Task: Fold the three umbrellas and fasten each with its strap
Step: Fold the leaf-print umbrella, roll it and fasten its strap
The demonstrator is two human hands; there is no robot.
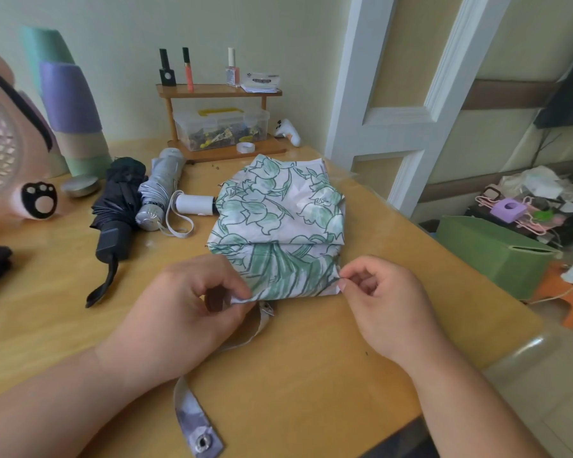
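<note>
the floral umbrella (278, 209) lies flattened on the table (295, 375) straight ahead of the person. its near edge is held at both corners. the left hand (192, 302) has its fingers curled, with thumb and forefinger pinching the near-left corner of the fabric. the right hand (381, 302) pinches the near-right corner the same way, its other fingers tucked in.

what matters is how the thing is lying. its white handle (194, 204) pokes out at the far-left side of the cloth, so i'd judge the long axis runs across the table, left to right. that puts the pinched edge roughly parallel to it, and any roll would go away from the person, toward that axis.

the strap (192, 414) trails the other way — out from under the left hand and back toward the table's near edge, its snap (201, 442) lying beside the left forearm. the left hand is the nearer 1 to it, by my reckoning.

off to the left, the black umbrella (116, 206) and grey umbrella (161, 183) lie side by side, touching. both are bundled, so this looks like the last of the 3.
</note>
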